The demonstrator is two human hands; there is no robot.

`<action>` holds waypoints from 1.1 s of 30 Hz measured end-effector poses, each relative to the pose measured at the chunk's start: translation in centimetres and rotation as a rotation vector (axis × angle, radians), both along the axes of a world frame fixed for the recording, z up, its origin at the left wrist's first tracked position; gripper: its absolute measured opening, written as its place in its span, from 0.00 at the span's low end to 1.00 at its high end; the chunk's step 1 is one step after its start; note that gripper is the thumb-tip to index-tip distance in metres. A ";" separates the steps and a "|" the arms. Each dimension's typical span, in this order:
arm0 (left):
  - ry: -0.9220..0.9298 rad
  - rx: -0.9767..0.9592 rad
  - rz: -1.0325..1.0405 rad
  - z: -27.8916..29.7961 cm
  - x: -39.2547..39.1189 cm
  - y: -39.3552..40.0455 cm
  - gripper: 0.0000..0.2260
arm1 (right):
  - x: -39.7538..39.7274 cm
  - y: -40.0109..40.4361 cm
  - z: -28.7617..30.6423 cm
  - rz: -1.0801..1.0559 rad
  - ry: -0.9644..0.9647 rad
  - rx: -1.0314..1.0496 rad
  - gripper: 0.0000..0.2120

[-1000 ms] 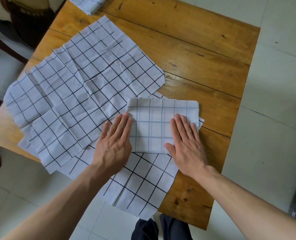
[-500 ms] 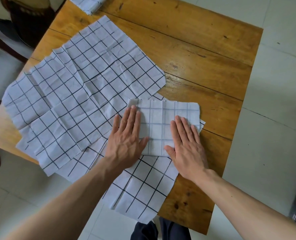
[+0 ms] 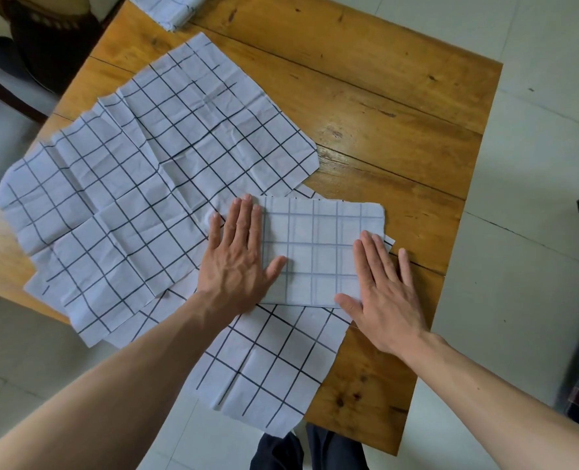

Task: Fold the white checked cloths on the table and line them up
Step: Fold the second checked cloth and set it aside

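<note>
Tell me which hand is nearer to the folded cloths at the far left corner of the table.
Left. The left hand lies flat on the left part of the folded cloth, closer to the far folded cloths. The right hand rests flat at that cloth's right edge, farther away.

Flat hands pressing a folded checked cloth near the table's front edge.

Left hand (image 3: 237,262) and right hand (image 3: 384,296) spread on folded cloth (image 3: 318,245), atop an unfolded cloth (image 3: 271,368) overhanging the table (image 3: 400,106); creased open cloths (image 3: 139,191) toward left edge; folded stack (image 3: 169,8) at far edge.
</note>
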State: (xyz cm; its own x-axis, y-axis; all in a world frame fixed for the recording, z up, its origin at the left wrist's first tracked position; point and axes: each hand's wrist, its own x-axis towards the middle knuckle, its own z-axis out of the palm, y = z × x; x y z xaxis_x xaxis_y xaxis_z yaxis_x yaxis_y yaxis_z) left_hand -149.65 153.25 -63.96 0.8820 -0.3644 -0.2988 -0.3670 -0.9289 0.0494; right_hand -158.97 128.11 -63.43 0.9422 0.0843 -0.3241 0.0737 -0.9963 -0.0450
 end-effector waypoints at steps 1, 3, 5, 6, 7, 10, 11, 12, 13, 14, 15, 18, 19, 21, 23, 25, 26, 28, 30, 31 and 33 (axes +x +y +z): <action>0.004 -0.003 -0.009 0.0 0.1 -0.1 0.40 | 0.1 -0.1 0.2 0.007 0.009 -0.011 0.43; 0.008 0.002 -0.022 -0.1 0.3 -0.1 0.41 | 0.2 0.3 0.7 0.007 0.018 -0.020 0.46; 0.000 0.018 -0.029 -0.1 0.3 -0.1 0.41 | 0.6 1.4 1.5 -0.043 0.004 0.016 0.46; -0.001 0.028 -0.027 -0.1 0.3 -0.1 0.41 | 0.8 2.2 1.8 -0.068 -0.005 0.063 0.45; -0.002 0.036 -0.025 0.0 0.2 -0.1 0.41 | 0.9 3.2 2.1 -0.075 -0.011 0.128 0.44; 0.004 0.046 -0.017 0.1 0.1 -0.3 0.40 | 1.4 6.2 1.8 0.013 -0.024 0.320 0.42; 0.013 0.046 -0.016 0.2 0.2 -0.5 0.40 | 1.5 6.9 1.3 0.039 -0.024 0.345 0.40; 0.022 0.049 -0.017 0.4 0.2 -0.6 0.40 | 1.6 7.4 0.8 0.052 -0.019 0.351 0.39; 0.028 0.050 -0.019 0.8 0.2 -0.8 0.39 | 1.8 7.7 0.5 0.054 -0.010 0.343 0.39; 0.030 0.045 -0.026 1.2 0.1 -0.9 0.39 | 1.9 7.7 0.1 0.051 0.003 0.329 0.39; 0.029 0.030 -0.040 1.6 0.0 -0.8 0.38 | 1.9 7.5 -0.1 0.054 0.016 0.314 0.39; 0.005 -0.083 -0.144 2.8 -1.4 0.4 0.34 | 1.7 7.0 -0.4 0.100 0.012 0.283 0.39; -0.010 -0.122 -0.188 3.1 -2.2 1.2 0.33 | 1.7 6.9 -0.4 0.109 0.015 0.279 0.39; -0.014 -0.156 -0.252 3.2 -3.5 2.8 0.32 | 1.7 6.8 -0.2 0.101 0.038 0.299 0.39; 0.010 -0.180 -0.269 3.2 -4.0 3.9 0.31 | 1.7 6.8 0.0 0.096 0.065 0.318 0.41; 0.036 -0.184 -0.283 3.4 -3.7 4.1 0.33 | 1.7 6.7 0.3 0.108 0.072 0.314 0.45; 0.045 -0.173 -0.298 3.6 -3.3 4.0 0.35 | 1.7 6.7 0.3 0.114 0.067 0.307 0.46; 0.063 -0.114 -0.341 4.2 -2.6 3.3 0.38 | 1.7 6.7 0.2 0.122 0.045 0.292 0.47; 0.068 -0.048 -0.378 4.5 -2.1 2.5 0.39 | 1.8 6.7 0.2 0.123 0.036 0.284 0.47; 0.063 -0.026 -0.390 4.5 -2.1 2.2 0.38 | 1.7 6.7 0.2 0.122 0.040 0.282 0.48; 0.043 0.001 -0.392 4.4 -2.2 1.7 0.38 | 1.8 6.7 0.2 0.124 0.041 0.287 0.49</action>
State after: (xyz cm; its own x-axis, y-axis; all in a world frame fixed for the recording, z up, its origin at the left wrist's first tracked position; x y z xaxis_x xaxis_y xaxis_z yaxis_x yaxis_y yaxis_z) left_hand -151.90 154.95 -59.55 0.6623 -0.6709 -0.3335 -0.6918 -0.7185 0.0715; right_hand -157.21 134.84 -63.19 0.9058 0.2910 -0.3079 0.1857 -0.9260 -0.3286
